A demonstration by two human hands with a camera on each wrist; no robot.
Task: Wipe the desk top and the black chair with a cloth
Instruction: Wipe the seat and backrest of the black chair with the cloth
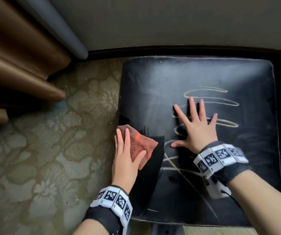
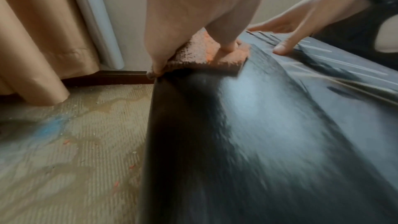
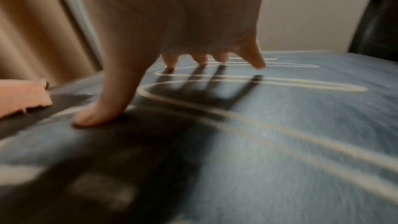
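Observation:
The black chair seat (image 1: 195, 73) fills the right of the head view, dusty grey and crossed by pale looping scribble lines (image 1: 221, 102). My left hand (image 1: 133, 143) presses a reddish-orange cloth (image 1: 139, 141) flat on the seat's left edge, fingers straight and thumb on top. A darker, cleaner strip (image 1: 155, 158) runs back from the cloth. The left wrist view shows that hand (image 2: 191, 59) on the cloth (image 2: 206, 54) at the rim of the seat (image 2: 258, 125). My right hand (image 1: 187, 128) lies spread flat on the seat's middle, holding nothing. Its thumb and fingertips touch the seat (image 3: 280, 142) in the right wrist view.
Patterned, speckled carpet (image 1: 43, 150) lies left of the chair. Brown curtain folds (image 1: 17, 56) and a grey pole (image 1: 60, 26) stand at the back left. A pale wall with a dark skirting board (image 1: 170, 50) runs just behind the seat.

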